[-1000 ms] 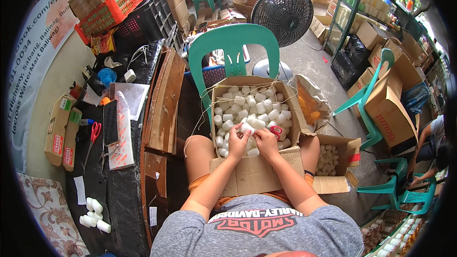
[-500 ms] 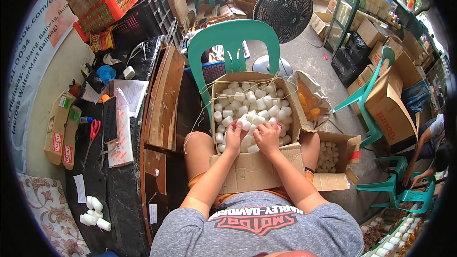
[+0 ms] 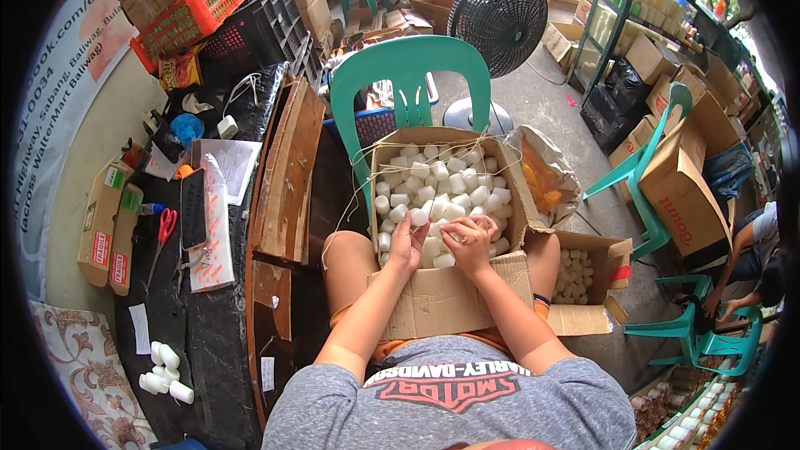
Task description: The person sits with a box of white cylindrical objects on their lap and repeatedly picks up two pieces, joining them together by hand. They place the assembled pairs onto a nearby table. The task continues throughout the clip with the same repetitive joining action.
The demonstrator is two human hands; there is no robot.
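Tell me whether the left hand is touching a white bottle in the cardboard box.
Touching. The head view shows the left hand with its fingers closed around a small white bottle over the cardboard box.

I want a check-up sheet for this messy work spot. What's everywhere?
Surface: dark table at the person's left.
Job's things: open cardboard box on the lap, full of small white bottles.
Clutter: red-handled scissors, papers, four white bottles.
Grips: left hand holds a white bottle; right hand pinches another beside it.
Cables: fan cord on the floor.
Surroundings: green chair, black fan, stacked boxes.
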